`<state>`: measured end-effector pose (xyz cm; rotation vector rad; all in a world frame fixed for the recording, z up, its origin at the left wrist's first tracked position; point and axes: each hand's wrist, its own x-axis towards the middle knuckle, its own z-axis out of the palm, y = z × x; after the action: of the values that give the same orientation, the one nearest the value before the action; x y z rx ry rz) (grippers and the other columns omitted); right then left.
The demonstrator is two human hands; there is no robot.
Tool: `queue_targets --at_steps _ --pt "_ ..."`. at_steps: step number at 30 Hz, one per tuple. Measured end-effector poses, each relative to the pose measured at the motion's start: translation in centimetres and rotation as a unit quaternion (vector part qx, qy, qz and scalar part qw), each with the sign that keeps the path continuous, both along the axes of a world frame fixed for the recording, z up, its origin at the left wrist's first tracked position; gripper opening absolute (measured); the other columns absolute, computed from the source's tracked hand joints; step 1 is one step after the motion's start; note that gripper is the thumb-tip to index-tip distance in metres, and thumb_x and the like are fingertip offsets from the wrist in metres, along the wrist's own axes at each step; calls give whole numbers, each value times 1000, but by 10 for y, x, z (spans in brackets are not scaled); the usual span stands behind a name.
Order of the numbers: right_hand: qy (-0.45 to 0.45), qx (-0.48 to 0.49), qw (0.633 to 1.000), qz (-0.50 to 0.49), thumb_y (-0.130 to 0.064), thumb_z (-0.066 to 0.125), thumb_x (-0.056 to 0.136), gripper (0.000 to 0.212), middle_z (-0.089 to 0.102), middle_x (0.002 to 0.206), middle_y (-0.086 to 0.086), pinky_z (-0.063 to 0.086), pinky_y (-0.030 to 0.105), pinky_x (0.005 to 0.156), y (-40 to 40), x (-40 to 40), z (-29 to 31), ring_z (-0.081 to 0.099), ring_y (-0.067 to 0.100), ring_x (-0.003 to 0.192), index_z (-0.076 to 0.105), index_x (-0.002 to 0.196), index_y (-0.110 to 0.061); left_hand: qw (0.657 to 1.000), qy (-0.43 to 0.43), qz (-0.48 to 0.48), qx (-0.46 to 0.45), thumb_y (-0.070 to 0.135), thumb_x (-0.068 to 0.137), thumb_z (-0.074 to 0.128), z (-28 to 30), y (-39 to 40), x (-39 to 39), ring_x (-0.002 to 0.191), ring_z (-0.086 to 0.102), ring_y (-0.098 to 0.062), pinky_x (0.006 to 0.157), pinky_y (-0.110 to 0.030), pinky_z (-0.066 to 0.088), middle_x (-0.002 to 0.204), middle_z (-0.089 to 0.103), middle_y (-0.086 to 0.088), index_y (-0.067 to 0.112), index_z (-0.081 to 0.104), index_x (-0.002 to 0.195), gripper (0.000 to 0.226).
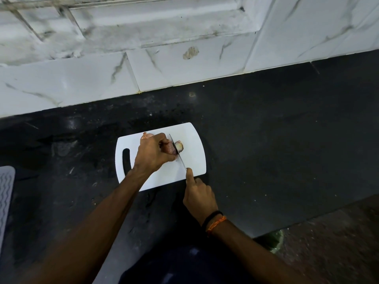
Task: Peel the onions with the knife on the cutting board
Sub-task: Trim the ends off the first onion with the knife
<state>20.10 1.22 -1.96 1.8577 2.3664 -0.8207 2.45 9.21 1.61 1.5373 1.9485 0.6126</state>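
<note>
A white cutting board [194, 144] with a slot handle lies on the black counter. My left hand [152, 153] grips a reddish onion [169, 149] on the board. My right hand [198, 194] holds the handle of a knife [178, 152], index finger stretched along it. The blade stands across the onion, and the onion's end piece [178, 145] lies just right of the blade. A second onion [148, 135] shows partly behind my left hand; most of it is hidden.
The black counter [276, 140] spreads to the right of the board. A white marble-tiled wall [184, 64] rises behind it. A grey ribbed mat [6, 191] sits at the left edge. The counter's front edge runs at lower right, floor beyond.
</note>
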Motion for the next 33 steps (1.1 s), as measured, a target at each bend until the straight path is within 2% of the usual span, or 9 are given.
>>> queue_targets --at_steps 5,9,12,18,22,24,29,33 --pt "13 -5 1000 -15 -20 40 101 61 62 106 12 49 43 76 7 0 3 62 30 88 17 157 -14 1000 26 13 9 20 67 92 -5 -6 2 84 62 -21 75 -31 55 96 65 -4 15 64 99 43" --pt "59 11 998 -36 -21 38 104 52 64 95 8 50 41 71 0 5 5 62 26 79 28 154 -14 999 45 19 23 20 69 90 0 -7 -4 86 60 -20 78 -34 56 101 67 -6 16 62 105 46" --pt "83 12 996 -43 -24 38 105 48 65 93 7 53 44 74 -1 10 8 62 24 80 31 153 -15 999 24 10 41 23 66 92 4 -11 -6 90 62 -21 79 -38 59 103 67 -2 20 59 105 51" --pt "129 13 989 -64 -26 43 105 47 68 93 8 54 44 80 3 16 12 64 24 81 40 151 -16 997 -57 17 51 9 62 93 -1 -19 -3 109 59 -21 83 -24 54 122 58 -5 18 56 124 73" --pt "145 19 987 -61 -24 46 104 47 70 97 10 54 42 83 8 20 14 65 25 85 42 150 -15 998 -38 -13 52 13 59 94 -2 -24 -1 109 52 -18 89 -38 58 116 47 3 17 58 130 79" --pt "154 21 986 -62 -25 48 103 47 70 96 9 54 39 81 10 21 15 64 22 82 44 149 -15 998 -29 -22 50 16 59 93 -4 -25 -1 107 50 -16 89 -38 57 113 45 5 15 61 129 77" --pt "174 15 983 -58 -25 51 102 46 70 97 9 54 37 84 15 26 16 65 23 85 46 147 -17 998 10 -13 58 32 62 92 -8 -20 2 100 45 -11 82 -33 52 109 56 2 16 68 118 62" --pt "182 13 982 -51 -25 52 102 45 70 99 7 49 27 80 21 29 16 65 20 85 48 146 -16 997 9 -17 70 37 65 90 -10 -16 6 99 51 -12 83 -32 51 112 66 -1 18 69 119 61"
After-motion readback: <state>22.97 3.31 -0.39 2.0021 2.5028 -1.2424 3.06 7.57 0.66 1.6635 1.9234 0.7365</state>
